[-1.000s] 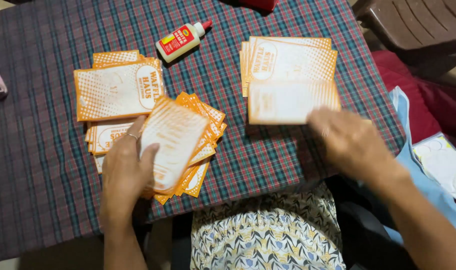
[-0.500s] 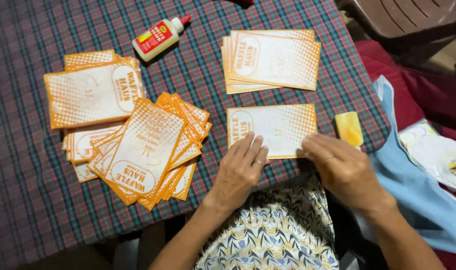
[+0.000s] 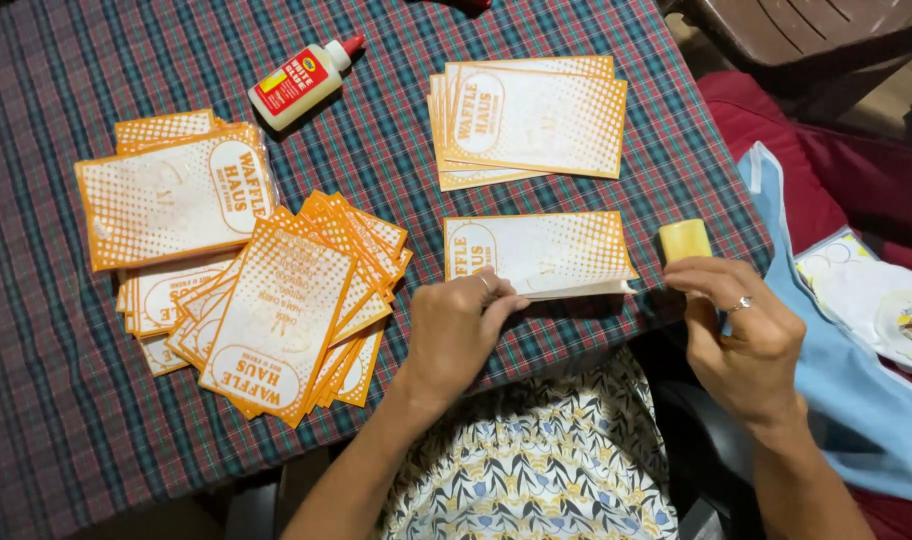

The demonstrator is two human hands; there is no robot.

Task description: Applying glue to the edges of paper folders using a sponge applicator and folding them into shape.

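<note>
A table covered with a dark plaid cloth of red, green and blue checks (image 3: 36, 400) carries everything here. At its far edge a small white plastic glue bottle with a red cap (image 3: 304, 82) lies on its side. Left of centre sits a loose pile of orange-and-white printed paper bags (image 3: 176, 200), and a second fanned pile of the same bags (image 3: 291, 315) overlaps it. At the far right a neater stack of bags (image 3: 531, 118) lies square. Near the front edge one single bag (image 3: 551, 250) lies flat, with a small yellow block (image 3: 684, 240) just beside its right end.
</note>
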